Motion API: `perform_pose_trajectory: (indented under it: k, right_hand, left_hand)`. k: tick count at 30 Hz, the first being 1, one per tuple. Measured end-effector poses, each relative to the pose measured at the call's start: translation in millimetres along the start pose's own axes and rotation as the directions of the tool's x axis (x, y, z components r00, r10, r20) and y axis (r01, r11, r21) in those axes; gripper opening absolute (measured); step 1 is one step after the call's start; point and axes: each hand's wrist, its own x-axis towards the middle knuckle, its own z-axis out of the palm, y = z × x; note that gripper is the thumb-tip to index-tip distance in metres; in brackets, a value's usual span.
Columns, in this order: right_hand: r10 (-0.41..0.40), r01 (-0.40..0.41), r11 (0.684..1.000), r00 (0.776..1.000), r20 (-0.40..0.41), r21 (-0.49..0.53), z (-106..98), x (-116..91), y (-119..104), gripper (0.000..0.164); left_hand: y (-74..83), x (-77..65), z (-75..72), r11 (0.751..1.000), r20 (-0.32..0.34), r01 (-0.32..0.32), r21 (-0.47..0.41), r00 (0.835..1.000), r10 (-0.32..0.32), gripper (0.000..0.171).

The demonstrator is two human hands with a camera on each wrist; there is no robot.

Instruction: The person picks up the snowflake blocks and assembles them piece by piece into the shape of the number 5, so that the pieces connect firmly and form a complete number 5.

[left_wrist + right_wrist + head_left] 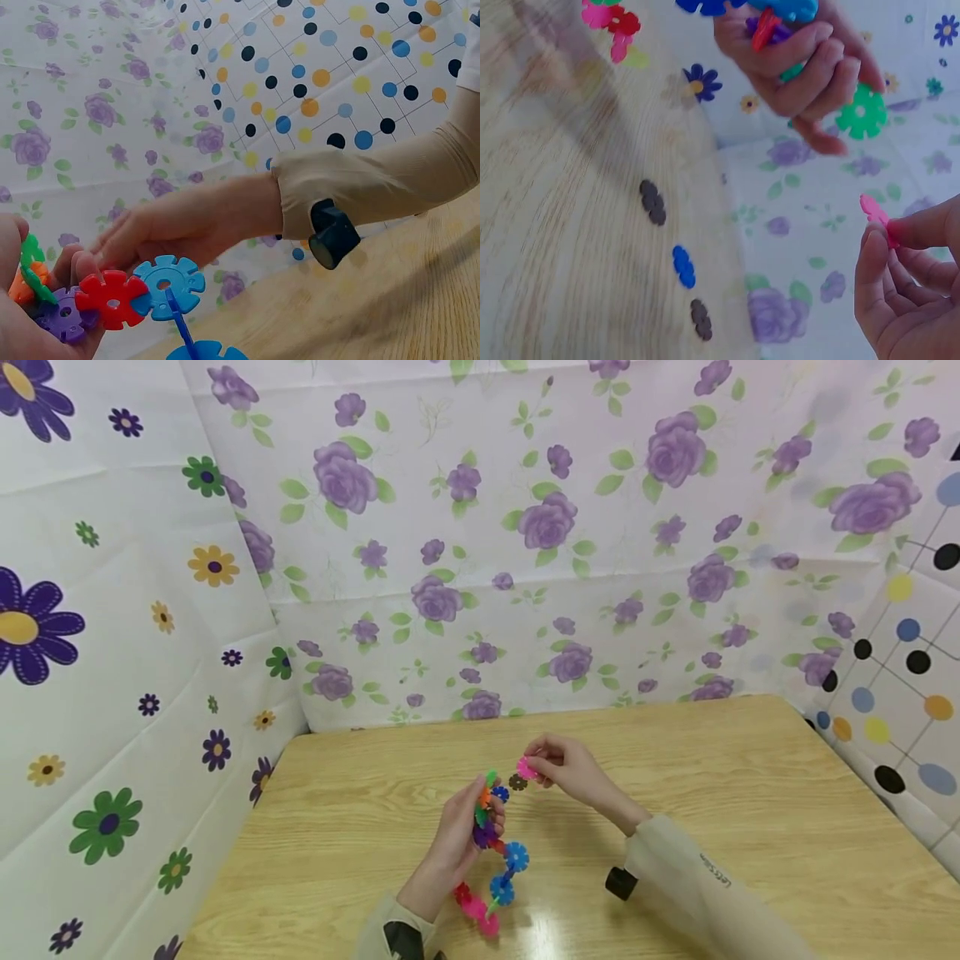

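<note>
My left hand (453,831) grips one end of a chain of notched plastic flower discs. Purple (56,319), red (97,296) and light blue discs (154,300) follow one another out of its grasp. A green disc (862,124) sticks out at the fingertips. The rest of the chain hangs below toward the table, with pink discs (474,907) at its low end. Between thumb and fingers my right hand (573,772) pinches a single pink disc (874,211). It is held apart from the green disc, to the right of the left hand.
On the wooden table (360,793) lie a few loose discs: a brown one (652,202), a blue one (683,266) and another brown one (700,319). Flower-patterned cloth (495,635) stands behind the table's far edge, with patterned cloths at both sides.
</note>
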Motion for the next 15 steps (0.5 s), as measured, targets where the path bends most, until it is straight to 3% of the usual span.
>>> perform_pose_trajectory:
  k: [11, 15]
  right_hand:
    - [-0.028, 0.023, 0.995, 0.999, 0.043, 0.102, 6.4, -4.9, -28.7, 0.028]
    - [-0.035, 0.028, 0.995, 0.997, 0.069, 0.099, 6.4, -7.1, -35.8, 0.025]
  left_hand:
    - [-0.3, -0.5, 2.6, 0.999, 0.025, -0.023, 0.046, 0.999, 0.022, 0.037]
    - [-0.1, -2.1, 2.5, 0.997, 0.052, -0.03, 0.072, 0.998, 0.026, 0.034]
